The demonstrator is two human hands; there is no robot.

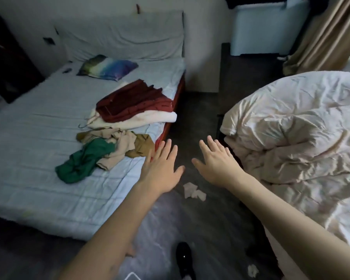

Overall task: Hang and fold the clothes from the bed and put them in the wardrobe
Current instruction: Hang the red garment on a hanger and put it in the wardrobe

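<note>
A bed (28, 158) with a pale blue sheet fills the left. Near its right edge lies a dark red garment (133, 102) on top of a folded white one (141, 120). In front of them sit crumpled clothes: a green garment (83, 160), a beige one (117, 150) and a mustard one (143, 146). My left hand (160, 168) is stretched out flat, fingers straight, beside the bed's right edge, holding nothing. My right hand (216, 164) is spread flat over the floor between the bed and a duvet, also holding nothing.
A bulky white duvet (301, 138) is heaped at the right. A colourful pillow (107, 67) lies at the bed's head. Crumpled tissues (193, 190) litter the dark floor. A black shoe (185, 259) shows at the bottom. A white cabinet (265, 31) and curtain (327, 35) stand behind.
</note>
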